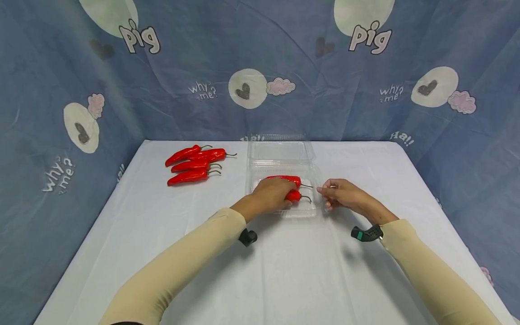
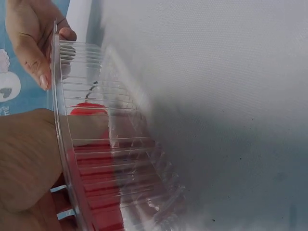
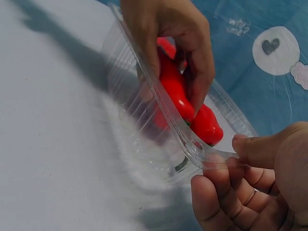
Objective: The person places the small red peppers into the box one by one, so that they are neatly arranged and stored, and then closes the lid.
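Beige sleeves (image 1: 178, 262) reach forward: left hand (image 1: 271, 193) grips a pepper (image 3: 175, 92) inside a box (image 1: 298, 210), right hand (image 1: 344, 195) pinches its rim.

Blue cloth backdrop (image 1: 276, 49), pink cloud prints (image 1: 280, 86), white-covered table (image 1: 300, 271)

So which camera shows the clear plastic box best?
The head view: it frames the clear plastic box whole, open lid included, though the left hand covers part. The left wrist view shows mainly one ribbed side; the right wrist view, chiefly one corner pinched by the right hand.
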Demonstrator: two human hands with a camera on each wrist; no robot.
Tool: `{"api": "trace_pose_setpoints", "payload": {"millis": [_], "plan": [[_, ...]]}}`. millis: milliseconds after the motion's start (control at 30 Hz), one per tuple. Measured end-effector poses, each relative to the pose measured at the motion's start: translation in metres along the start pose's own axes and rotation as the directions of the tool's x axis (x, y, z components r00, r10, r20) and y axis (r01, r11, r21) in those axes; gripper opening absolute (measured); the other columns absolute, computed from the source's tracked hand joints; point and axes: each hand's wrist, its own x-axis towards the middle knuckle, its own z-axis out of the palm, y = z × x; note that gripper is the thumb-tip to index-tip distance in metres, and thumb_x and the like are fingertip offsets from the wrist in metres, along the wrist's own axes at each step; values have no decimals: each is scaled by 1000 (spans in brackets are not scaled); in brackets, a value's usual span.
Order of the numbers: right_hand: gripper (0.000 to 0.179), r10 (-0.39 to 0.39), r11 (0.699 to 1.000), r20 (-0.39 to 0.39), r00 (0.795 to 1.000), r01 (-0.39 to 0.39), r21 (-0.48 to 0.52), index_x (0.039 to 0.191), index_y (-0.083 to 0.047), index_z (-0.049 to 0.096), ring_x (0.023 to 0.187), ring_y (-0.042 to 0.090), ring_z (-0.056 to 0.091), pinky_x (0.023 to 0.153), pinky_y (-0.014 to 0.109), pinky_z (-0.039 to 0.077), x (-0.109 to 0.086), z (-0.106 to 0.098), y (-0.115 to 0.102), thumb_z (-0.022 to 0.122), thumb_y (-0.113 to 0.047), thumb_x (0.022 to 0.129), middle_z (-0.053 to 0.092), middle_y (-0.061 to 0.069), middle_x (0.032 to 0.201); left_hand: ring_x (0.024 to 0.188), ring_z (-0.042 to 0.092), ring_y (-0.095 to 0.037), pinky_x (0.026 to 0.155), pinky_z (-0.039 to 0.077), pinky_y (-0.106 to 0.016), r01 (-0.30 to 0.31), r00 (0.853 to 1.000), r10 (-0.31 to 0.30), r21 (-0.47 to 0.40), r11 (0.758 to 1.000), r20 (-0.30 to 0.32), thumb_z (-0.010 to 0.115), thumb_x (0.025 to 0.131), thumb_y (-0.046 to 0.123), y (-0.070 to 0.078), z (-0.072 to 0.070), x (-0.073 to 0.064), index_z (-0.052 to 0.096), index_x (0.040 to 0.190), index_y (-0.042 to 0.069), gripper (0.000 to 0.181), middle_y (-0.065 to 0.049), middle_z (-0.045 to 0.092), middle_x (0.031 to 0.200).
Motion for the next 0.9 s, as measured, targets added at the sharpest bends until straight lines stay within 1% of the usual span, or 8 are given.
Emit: {"api": "trace_pose_setpoints", "payload": {"millis": [233, 467, 667, 900], "plan": [[22, 5, 1000, -3, 1000, -5, -4, 96, 0, 50, 64, 17, 59, 68, 35, 54, 0, 0, 0, 58, -19, 103, 55, 6, 71, 107, 57, -14, 91, 51, -39, 39, 999, -39, 14, 999, 29, 76, 90, 30, 0, 0, 2, 64, 133, 20, 46, 3, 67, 118], [23, 5, 1000, 0, 1000, -5, 0, 97, 1, 50, 64, 17, 59, 67, 34, 54, 1, 0, 1, 58, -19, 103, 55, 6, 70, 116, 57, -16, 101, 49, -42, 63, 997, -63, 10, 998, 50, 76, 90, 32, 0, -1, 1, 60, 137, 20, 51, 1, 66, 127], [25, 9, 1000, -4, 1000, -9, 0, 98, 1, 50, 64, 17, 59, 67, 33, 54, 1, 0, 1, 60, -21, 103, 55, 6, 70, 121, 55, -16, 104, 47, -42, 59, 997, -58, -4, 998, 54, 76, 90, 34, -6, 0, -1, 58, 139, 21, 53, 2, 64, 131], [25, 14, 1000, -8, 1000, -14, -3, 99, 1, 50, 65, 18, 59, 68, 34, 53, 0, 0, 1, 60, -22, 103, 55, 6, 71, 122, 54, -17, 104, 46, -43, 49, 998, -47, -58, 997, 45, 75, 90, 34, -13, -1, -6, 58, 139, 21, 54, 3, 62, 133]]}}
